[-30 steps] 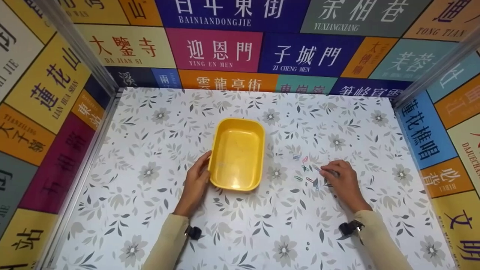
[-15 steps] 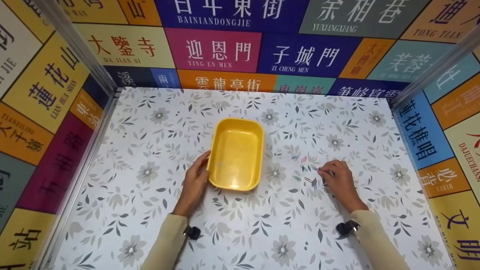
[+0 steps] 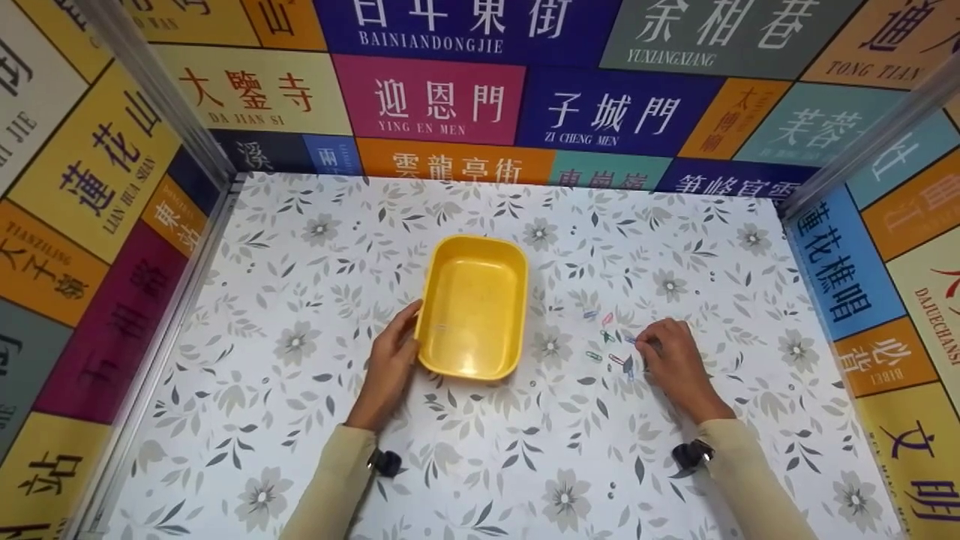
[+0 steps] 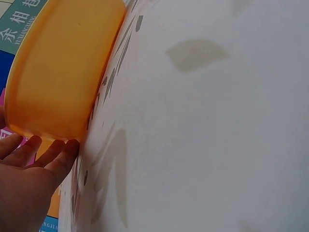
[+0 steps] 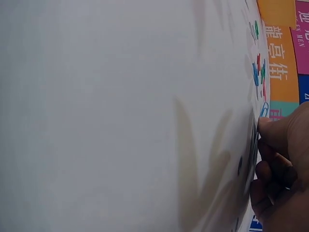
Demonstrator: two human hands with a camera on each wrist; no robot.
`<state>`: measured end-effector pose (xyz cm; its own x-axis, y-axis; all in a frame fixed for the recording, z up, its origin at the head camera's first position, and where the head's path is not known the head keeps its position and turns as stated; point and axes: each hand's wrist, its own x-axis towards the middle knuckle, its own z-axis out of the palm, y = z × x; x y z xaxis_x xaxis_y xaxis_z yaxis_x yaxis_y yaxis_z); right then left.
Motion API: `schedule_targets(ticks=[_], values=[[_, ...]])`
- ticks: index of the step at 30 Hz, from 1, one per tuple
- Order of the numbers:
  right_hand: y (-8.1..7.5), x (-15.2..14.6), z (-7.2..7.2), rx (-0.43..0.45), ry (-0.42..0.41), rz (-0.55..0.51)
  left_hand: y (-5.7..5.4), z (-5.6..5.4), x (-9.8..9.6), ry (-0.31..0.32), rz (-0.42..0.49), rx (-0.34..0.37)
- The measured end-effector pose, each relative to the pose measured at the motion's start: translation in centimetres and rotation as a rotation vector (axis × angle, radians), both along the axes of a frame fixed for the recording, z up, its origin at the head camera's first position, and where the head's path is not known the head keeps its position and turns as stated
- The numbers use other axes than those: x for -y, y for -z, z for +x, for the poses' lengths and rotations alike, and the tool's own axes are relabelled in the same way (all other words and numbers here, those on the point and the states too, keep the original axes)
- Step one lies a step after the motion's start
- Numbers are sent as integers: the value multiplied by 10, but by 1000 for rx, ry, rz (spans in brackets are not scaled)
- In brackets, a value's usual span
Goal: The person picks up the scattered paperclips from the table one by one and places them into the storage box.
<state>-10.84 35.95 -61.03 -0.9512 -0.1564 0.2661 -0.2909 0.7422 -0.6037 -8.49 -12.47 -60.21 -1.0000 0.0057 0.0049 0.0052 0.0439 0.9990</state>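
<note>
A yellow plastic bin [image 3: 472, 307] stands on the table, its inside bare in the head view. My left hand [image 3: 390, 364] touches its left wall, with the fingertips [image 4: 72, 145] against the outside near the bottom in the left wrist view. To the right of the bin, my right hand [image 3: 675, 367] pinches a blue paper clip [image 5: 264, 110] between thumb and fingertips, low at the tabletop. Other paper clips lie loose just left of that hand: a pink one [image 3: 607, 319], a red one [image 3: 616, 359], a green one [image 3: 593, 356] and several more.
A white tabletop [image 3: 450, 480] with a grey floral print lies under everything. Upright panels [image 3: 427, 101] of colourful street-name signs close off the back and both sides. Metal posts [image 3: 862, 142] stand at the rear corners.
My right fingertips have moved slightly left onto the blue paper clip, and less of it shows. My left hand and the bin have stayed in place.
</note>
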Motion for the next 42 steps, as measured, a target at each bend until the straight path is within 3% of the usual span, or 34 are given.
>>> schedule_targets(ticks=[10,21,42], values=[[0,0,0,100,42,-139,-1,1,0,5,-6,8],[-3,9,0,81,26,-235,0,-2,0,7,31,-50],[-18,32,-5,44,28,-255,-2,-1,0,-9,2,-4]])
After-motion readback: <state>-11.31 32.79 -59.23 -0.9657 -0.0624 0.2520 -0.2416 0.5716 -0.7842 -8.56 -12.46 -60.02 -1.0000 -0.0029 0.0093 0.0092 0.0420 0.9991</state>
